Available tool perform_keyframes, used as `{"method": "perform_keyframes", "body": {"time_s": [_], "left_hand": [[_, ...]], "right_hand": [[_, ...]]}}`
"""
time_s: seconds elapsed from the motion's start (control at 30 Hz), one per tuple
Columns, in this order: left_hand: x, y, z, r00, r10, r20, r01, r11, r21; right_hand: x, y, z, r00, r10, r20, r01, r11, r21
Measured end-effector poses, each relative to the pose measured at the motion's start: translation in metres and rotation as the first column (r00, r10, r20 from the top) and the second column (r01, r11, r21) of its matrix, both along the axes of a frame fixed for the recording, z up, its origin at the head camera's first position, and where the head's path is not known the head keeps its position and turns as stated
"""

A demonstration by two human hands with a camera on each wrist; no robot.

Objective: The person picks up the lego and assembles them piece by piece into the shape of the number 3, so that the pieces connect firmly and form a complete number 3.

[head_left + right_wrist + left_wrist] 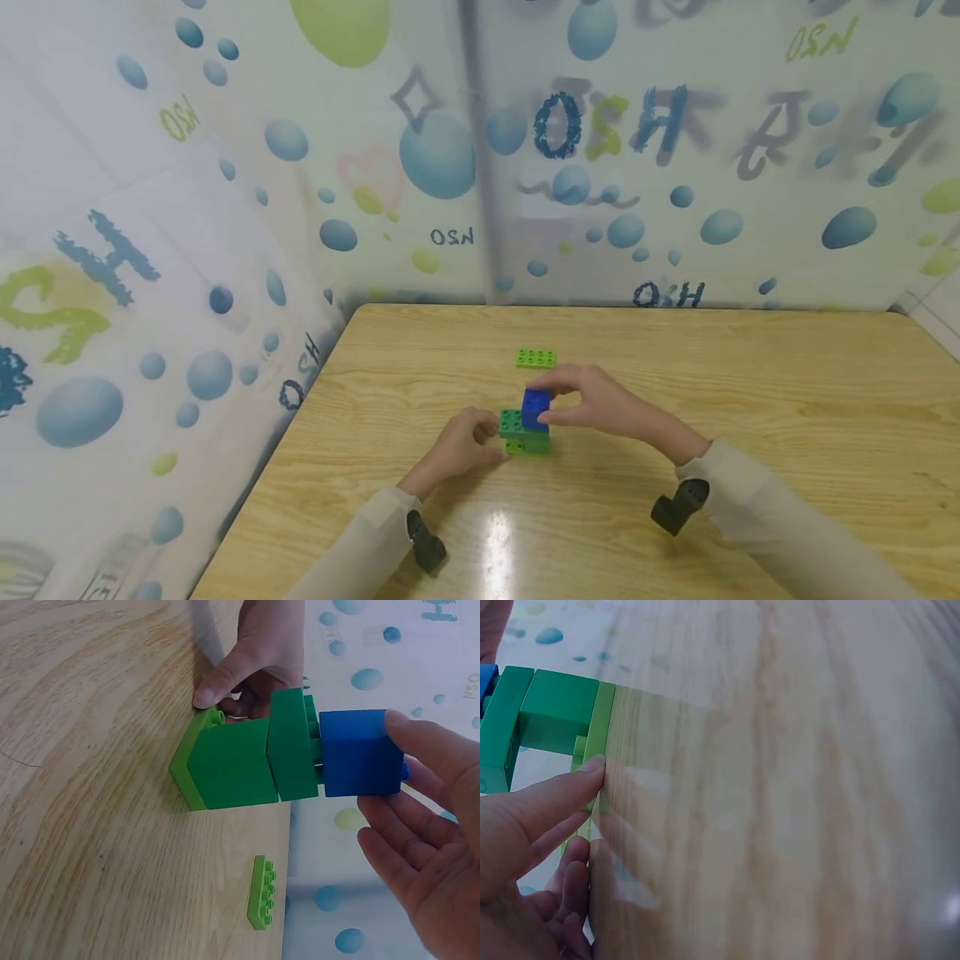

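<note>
A small block stack stands on the table: a flat light-green brick [600, 724] at the bottom, a green brick [232, 763] on it, and a thinner green brick [289, 746] on top, overhanging to the left. My left hand [459, 443] pinches the light-green base between thumb and curled fingers. Above the stack's right part, my right hand [596, 402] pinches a blue brick [360, 753] between thumb and fingers. A narrow gap with studs shows between the blue brick and the thin green brick in the right wrist view.
Behind the stack, a separate flat light-green brick [536, 358] lies on the wooden table [750, 400]. A patterned curtain [637, 208] hangs along the table's back and left edges.
</note>
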State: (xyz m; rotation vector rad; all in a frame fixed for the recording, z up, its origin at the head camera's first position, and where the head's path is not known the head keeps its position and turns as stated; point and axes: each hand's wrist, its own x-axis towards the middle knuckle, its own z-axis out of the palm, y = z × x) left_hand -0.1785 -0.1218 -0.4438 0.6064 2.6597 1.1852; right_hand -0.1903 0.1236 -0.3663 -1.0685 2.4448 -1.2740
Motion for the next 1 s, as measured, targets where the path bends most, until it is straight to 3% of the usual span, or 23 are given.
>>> {"method": "perform_keyframes", "body": {"time_s": [0.3, 0.73, 1.0], "left_hand": [[0.000, 0.001, 0.001, 1.000, 0.002, -0.008, -0.002, 1.000, -0.003], [0.000, 0.000, 0.000, 1.000, 0.009, -0.014, -0.009, 1.000, 0.003], [0.001, 0.001, 0.000, 1.000, -0.001, -0.023, 0.001, 1.000, 0.007]], "right_hand": [[0.000, 0.001, -0.003, 0.999, 0.002, -0.033, -0.001, 1.000, 0.021], [-0.002, -0.005, -0.009, 0.985, 0.049, -0.165, -0.046, 0.999, 0.022], [0.001, -0.008, -0.015, 0.997, 0.009, -0.079, -0.012, 0.999, -0.041]]}}
